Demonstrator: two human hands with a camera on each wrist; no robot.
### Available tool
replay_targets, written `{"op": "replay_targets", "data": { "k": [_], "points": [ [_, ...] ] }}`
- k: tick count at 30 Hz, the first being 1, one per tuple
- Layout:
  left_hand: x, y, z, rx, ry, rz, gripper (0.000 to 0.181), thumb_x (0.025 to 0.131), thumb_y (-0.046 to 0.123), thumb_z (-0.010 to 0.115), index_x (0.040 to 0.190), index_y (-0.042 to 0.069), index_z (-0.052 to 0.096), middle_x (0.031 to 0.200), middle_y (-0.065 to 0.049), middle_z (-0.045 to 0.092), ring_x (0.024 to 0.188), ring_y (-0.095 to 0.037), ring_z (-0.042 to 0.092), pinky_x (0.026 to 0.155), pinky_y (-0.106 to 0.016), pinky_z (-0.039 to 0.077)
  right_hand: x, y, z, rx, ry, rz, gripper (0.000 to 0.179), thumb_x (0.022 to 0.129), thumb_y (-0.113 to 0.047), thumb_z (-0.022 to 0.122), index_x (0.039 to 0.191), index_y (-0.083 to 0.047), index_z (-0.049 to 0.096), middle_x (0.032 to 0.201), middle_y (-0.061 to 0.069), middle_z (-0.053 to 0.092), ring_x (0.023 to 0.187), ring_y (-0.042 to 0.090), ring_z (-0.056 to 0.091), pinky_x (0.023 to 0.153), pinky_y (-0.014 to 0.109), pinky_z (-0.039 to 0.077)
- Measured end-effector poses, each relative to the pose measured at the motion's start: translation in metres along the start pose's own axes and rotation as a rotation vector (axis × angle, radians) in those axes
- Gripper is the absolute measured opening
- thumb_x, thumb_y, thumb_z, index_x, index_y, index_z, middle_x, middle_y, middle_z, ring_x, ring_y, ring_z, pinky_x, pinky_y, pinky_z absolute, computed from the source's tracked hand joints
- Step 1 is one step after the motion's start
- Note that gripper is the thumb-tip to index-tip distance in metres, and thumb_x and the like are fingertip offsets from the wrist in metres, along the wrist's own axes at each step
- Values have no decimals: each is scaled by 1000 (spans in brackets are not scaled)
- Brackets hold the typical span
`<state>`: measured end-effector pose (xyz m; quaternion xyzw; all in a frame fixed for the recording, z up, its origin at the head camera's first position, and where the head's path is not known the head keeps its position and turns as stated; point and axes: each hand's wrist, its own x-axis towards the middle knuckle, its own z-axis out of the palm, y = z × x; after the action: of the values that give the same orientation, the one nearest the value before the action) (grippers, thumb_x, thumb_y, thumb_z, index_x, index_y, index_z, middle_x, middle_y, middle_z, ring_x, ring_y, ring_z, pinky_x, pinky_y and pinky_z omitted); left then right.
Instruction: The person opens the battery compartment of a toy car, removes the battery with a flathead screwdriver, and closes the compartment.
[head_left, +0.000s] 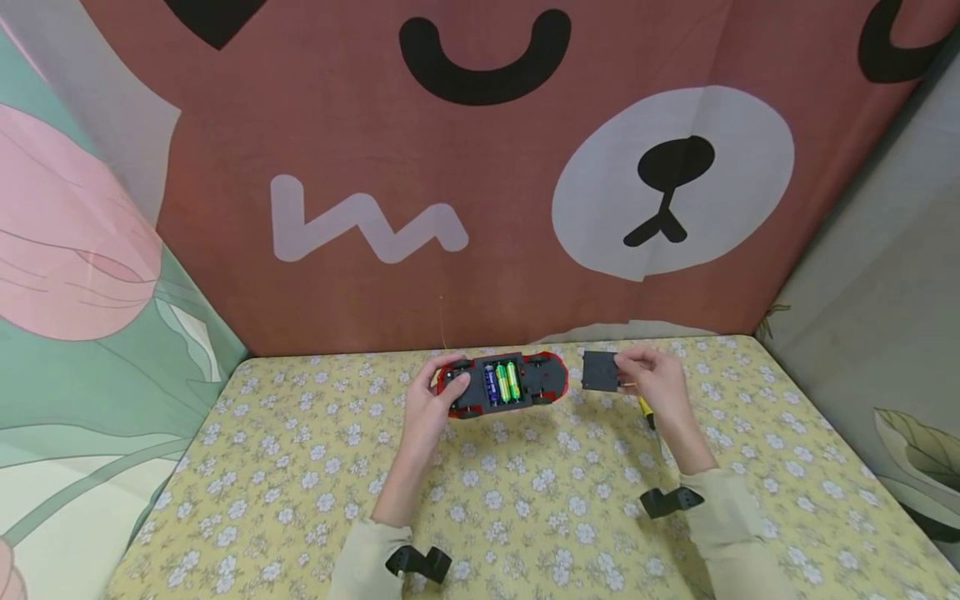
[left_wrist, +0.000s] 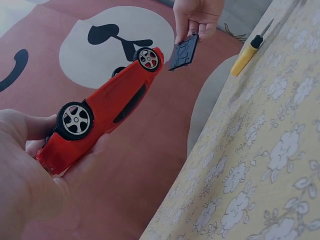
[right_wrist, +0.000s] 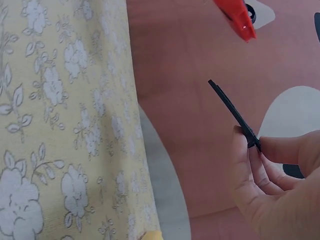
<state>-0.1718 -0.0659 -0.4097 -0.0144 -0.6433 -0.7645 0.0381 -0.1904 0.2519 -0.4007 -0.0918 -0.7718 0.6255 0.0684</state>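
My left hand (head_left: 433, 402) grips one end of a red toy car (left_wrist: 112, 107), its underside turned up toward the head camera. In the car's open battery compartment lie three batteries (head_left: 502, 382), one dark blue and two green. To the right, my right hand (head_left: 660, 390) pinches a flat black battery cover (head_left: 600, 371) by its edge, between thumb and fingers. The cover is apart from the car, a short gap beyond its far end. Edge-on, the cover (right_wrist: 232, 110) looks thin in the right wrist view.
A yellow-handled screwdriver (left_wrist: 246, 54) lies on the flowered tablecloth (head_left: 495, 500), below and behind my right hand. Behind the table rises a brown cloth (head_left: 510, 283) with a cartoon bear print. Black camera mounts (head_left: 417, 564) sit on both wrists.
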Motion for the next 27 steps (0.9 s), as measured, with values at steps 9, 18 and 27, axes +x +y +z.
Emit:
{"op": "replay_targets", "data": {
  "k": [9,18,27],
  "points": [
    [-1,0,-1,-6,-3,7,37,99,7,67,135,0,61,136,-20,59,105,-26,68,78,-33,61,2,9,1,-38,-7,10,31,104,-14,64,124,10,62,89,-1,69,74,6,67,74,34,62],
    [0,0,-2,-18,9,-2,38,98,5,67,135,-1,61,133,-21,60,103,-25,68,77,-31,61,3,17,3,-63,-20,11,27,104,-11,63,121,10,63,90,2,69,75,6,66,76,36,62],
    [1,0,-2,-34,3,3,40,98,3,66,136,-4,59,133,-22,59,102,-26,69,76,-31,61,5,25,6,-109,-38,41,28,103,-8,62,124,11,62,99,11,69,76,9,65,75,35,62]
  ]
}}
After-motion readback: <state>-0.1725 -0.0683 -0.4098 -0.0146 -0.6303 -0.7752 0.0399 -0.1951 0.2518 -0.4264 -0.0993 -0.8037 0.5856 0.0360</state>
